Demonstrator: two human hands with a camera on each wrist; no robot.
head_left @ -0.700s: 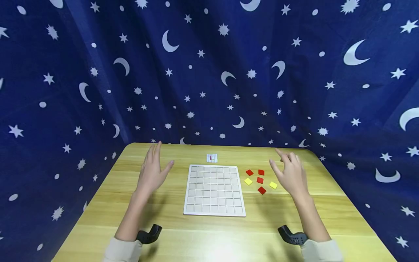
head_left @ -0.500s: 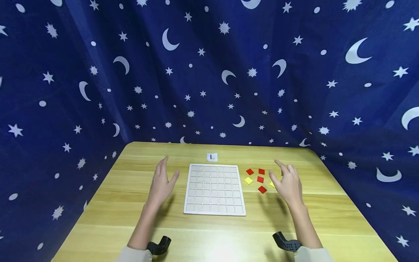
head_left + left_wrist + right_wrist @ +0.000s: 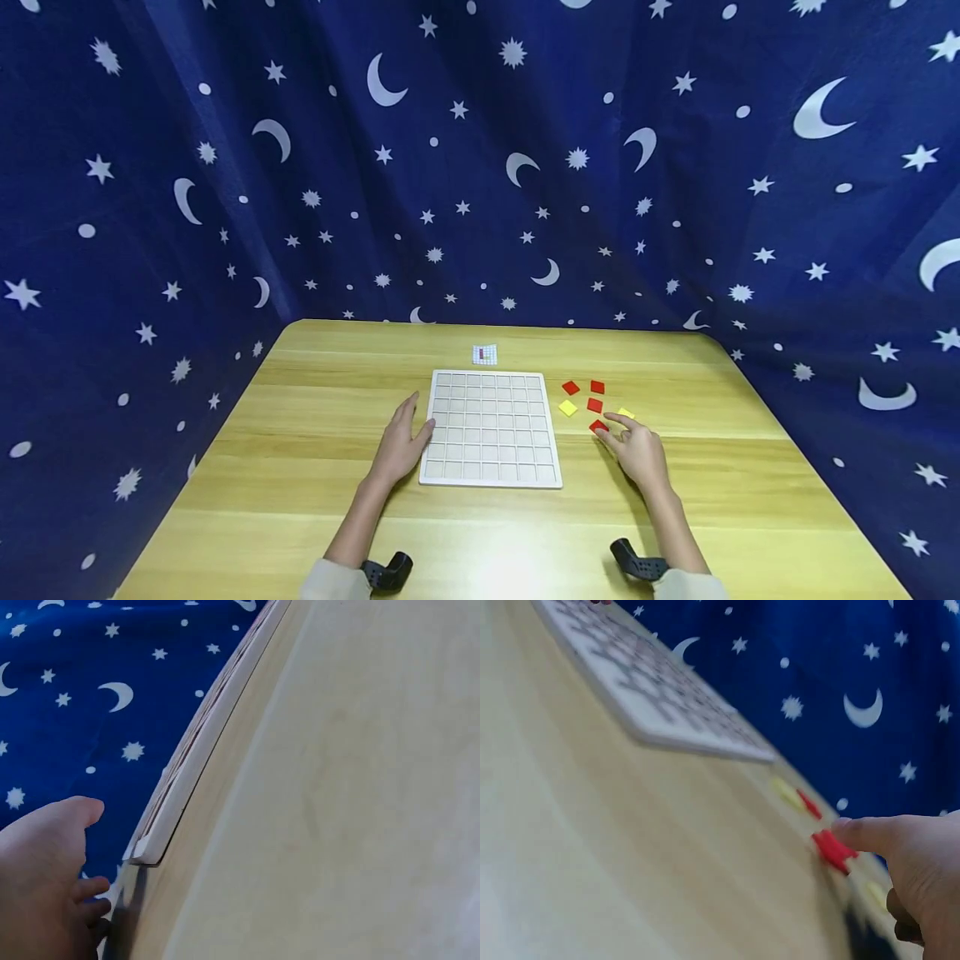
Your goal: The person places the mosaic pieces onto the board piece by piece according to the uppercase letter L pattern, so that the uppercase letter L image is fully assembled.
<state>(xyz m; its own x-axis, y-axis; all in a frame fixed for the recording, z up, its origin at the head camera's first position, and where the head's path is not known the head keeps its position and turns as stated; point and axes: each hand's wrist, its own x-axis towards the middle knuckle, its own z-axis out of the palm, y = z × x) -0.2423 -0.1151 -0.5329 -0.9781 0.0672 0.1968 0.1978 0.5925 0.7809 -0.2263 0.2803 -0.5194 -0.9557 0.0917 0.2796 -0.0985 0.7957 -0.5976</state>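
The white grid board [image 3: 491, 429] lies flat on the table with its squares bare. Beside its left edge is my left hand [image 3: 400, 450], fingers extended and thumb at the rim. To the right of the board lie several red and yellow square tiles. My right hand [image 3: 637, 454] is over the nearest red tile [image 3: 598, 426], thumb and index finger apart around it; whether they touch it I cannot tell. A yellow tile [image 3: 626, 412] is partly behind the fingers. In the right wrist view, the thumb [image 3: 866, 834] reaches over red tiles [image 3: 831, 847].
A small card [image 3: 484, 355] printed with a grid and coloured marks lies behind the board. Another yellow tile [image 3: 567, 407] and more red tiles [image 3: 571, 387] rest near the board's right edge. A dark blue curtain [image 3: 480, 167] with stars and moons hangs behind the wooden table [image 3: 480, 533].
Both hands have come down and nearer to me. My left hand has moved right to the board's edge, and my right hand has moved left onto the nearest red tile.
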